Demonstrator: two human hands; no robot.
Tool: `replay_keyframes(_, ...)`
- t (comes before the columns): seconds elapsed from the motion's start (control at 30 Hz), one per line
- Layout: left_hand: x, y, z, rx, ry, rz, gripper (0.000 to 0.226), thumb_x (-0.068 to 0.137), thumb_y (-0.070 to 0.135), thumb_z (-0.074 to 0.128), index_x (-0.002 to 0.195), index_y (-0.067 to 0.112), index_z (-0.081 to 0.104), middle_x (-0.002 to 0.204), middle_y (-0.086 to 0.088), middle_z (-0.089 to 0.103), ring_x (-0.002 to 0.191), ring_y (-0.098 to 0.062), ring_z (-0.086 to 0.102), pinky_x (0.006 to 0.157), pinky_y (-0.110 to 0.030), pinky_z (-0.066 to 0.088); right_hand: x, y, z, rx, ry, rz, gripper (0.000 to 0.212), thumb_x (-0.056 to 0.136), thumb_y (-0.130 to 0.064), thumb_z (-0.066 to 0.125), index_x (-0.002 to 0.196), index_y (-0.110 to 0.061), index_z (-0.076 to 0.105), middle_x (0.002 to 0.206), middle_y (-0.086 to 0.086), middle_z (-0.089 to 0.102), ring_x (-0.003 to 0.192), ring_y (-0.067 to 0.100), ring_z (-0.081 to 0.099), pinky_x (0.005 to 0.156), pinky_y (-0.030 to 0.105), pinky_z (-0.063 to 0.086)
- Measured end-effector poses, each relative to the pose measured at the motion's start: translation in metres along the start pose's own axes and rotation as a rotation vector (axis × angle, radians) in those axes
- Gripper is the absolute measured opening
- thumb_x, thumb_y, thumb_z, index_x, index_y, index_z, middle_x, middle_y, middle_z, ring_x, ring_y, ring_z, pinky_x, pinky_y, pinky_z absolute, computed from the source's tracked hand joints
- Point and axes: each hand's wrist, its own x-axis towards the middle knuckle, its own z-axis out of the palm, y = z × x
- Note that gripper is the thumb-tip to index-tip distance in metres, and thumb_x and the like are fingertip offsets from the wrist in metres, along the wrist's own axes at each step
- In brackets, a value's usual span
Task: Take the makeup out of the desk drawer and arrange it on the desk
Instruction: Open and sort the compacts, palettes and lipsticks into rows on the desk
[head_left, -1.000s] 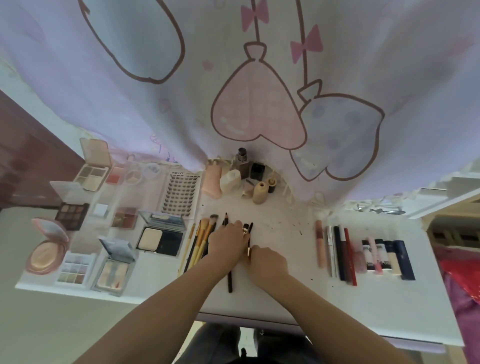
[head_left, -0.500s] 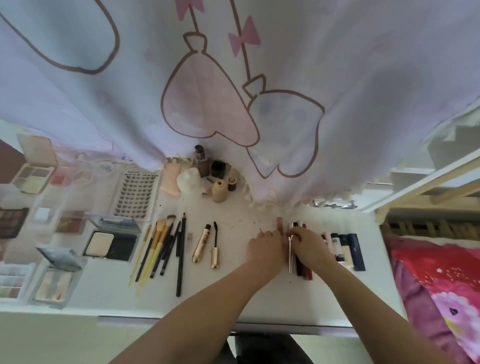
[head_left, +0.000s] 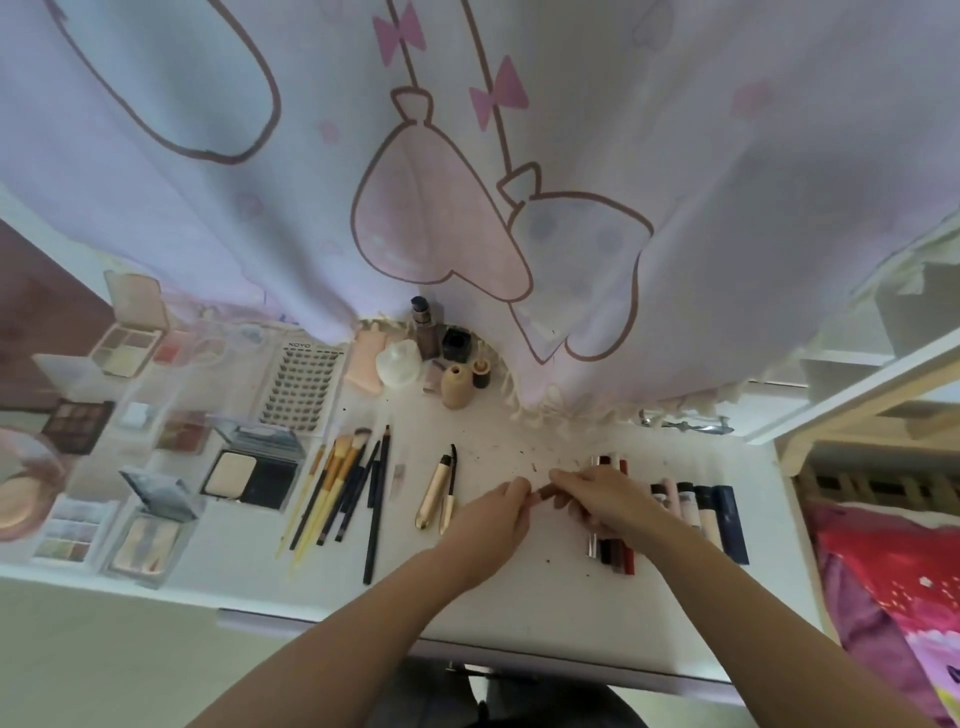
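While a pale curtain (head_left: 519, 156) printed with pink bows hangs over its back edge, the white bench (head_left: 519, 597) carries palettes (head_left: 249, 473) at left, brushes (head_left: 337, 488) beside them and a gold mascara (head_left: 434, 493) mid-bench. Right of centre, left hand (head_left: 493, 519) and right hand (head_left: 608, 499) each pinch an end of a small pinkish-brown tube (head_left: 544, 492), just beside the row of lipsticks (head_left: 618, 551).
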Motion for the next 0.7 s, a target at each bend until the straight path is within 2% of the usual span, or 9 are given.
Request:
replay_keyframes(0.1, -0.017, -0.013, -0.015, -0.003, 0.015, 0.036, 0.023, 0.101, 0.026, 0.033, 0.118, 0.013, 0.044, 0.111, -0.005, 0.054, 0.089, -0.021, 0.054, 0.076, -0.037, 0.047, -0.011, -0.010, 0.009, -0.004, -0.090, 0.038, 0.050, 0.095, -0.048, 0.045, 0.083, -0.005, 0.067, 0.047, -0.004, 0.049, 0.032, 0.006, 0.034, 0.034, 0.017, 0.025)
replay_keyframes(0.17, -0.026, -0.018, -0.025, 0.048, 0.035, 0.042, 0.026, 0.102, 0.033, 0.031, 0.116, 0.015, 0.045, 0.105, -0.002, 0.056, 0.081, -0.017, 0.051, 0.070, -0.033, 0.044, -0.020, -0.017, 0.017, 0.010, -0.130, 0.008, 0.047, 0.096, -0.048, 0.043, 0.075, -0.010, 0.061, 0.048, -0.004, 0.046, 0.034, 0.006, 0.033, 0.035, 0.018, 0.024)
replay_keyframes(0.27, -0.037, -0.026, -0.046, 0.090, 0.043, 0.035, 0.029, 0.102, 0.038, 0.030, 0.110, 0.016, 0.047, 0.087, -0.002, 0.055, 0.072, -0.021, 0.051, 0.061, -0.032, 0.035, -0.033, -0.031, 0.026, 0.091, -0.223, -0.088, 0.037, 0.098, -0.038, 0.045, 0.073, -0.012, 0.054, 0.049, -0.005, 0.042, 0.039, 0.007, 0.031, 0.039, 0.018, 0.023)
replay_keyframes(0.37, -0.045, -0.038, -0.063, -0.001, 0.026, 0.037, 0.027, 0.101, 0.039, 0.030, 0.103, 0.018, 0.048, 0.070, 0.004, 0.049, 0.061, -0.016, 0.047, 0.054, -0.028, 0.033, -0.043, -0.043, 0.030, 0.011, -0.273, -0.224, 0.027, 0.099, -0.027, 0.045, 0.082, -0.009, 0.056, 0.056, -0.003, 0.044, 0.045, 0.005, 0.033, 0.043, 0.017, 0.026)
replay_keyframes(0.47, -0.053, -0.048, -0.076, -0.034, -0.009, 0.066, 0.021, 0.101, 0.038, 0.032, 0.098, 0.024, 0.048, 0.065, 0.008, 0.046, 0.058, -0.013, 0.045, 0.055, -0.027, 0.034, -0.050, -0.051, 0.033, -0.124, -0.303, -0.315, 0.018, 0.098, -0.023, 0.049, 0.096, -0.008, 0.059, 0.064, -0.003, 0.052, 0.052, 0.005, 0.044, 0.047, 0.017, 0.036)
replay_keyframes(0.57, -0.057, -0.055, -0.086, -0.005, -0.001, 0.096, 0.021, 0.101, 0.038, 0.033, 0.099, 0.025, 0.049, 0.068, 0.009, 0.049, 0.061, -0.012, 0.049, 0.059, -0.028, 0.040, -0.055, -0.059, 0.035, -0.146, -0.323, -0.263, 0.027, 0.097, -0.038, 0.047, 0.100, -0.017, 0.063, 0.069, -0.004, 0.059, 0.061, 0.007, 0.053, 0.051, 0.018, 0.042)
replay_keyframes(0.63, -0.058, -0.057, -0.091, 0.029, 0.014, 0.121, 0.025, 0.100, 0.039, 0.033, 0.102, 0.023, 0.051, 0.071, 0.009, 0.052, 0.064, -0.013, 0.052, 0.061, -0.028, 0.042, -0.055, -0.063, 0.039, -0.116, -0.302, -0.225, 0.040, 0.098, -0.045, 0.038, 0.090, -0.018, 0.067, 0.061, -0.001, 0.055, 0.053, 0.008, 0.047, 0.048, 0.018, 0.037)
replay_keyframes(0.7, -0.058, -0.058, -0.095, 0.046, 0.019, 0.133, 0.027, 0.100, 0.040, 0.032, 0.103, 0.021, 0.052, 0.071, 0.010, 0.051, 0.063, -0.012, 0.051, 0.062, -0.028, 0.041, -0.053, -0.064, 0.044, -0.113, -0.251, -0.254, 0.041, 0.100, -0.039, 0.038, 0.087, -0.011, 0.065, 0.057, -0.002, 0.048, 0.048, 0.007, 0.041, 0.048, 0.019, 0.033)
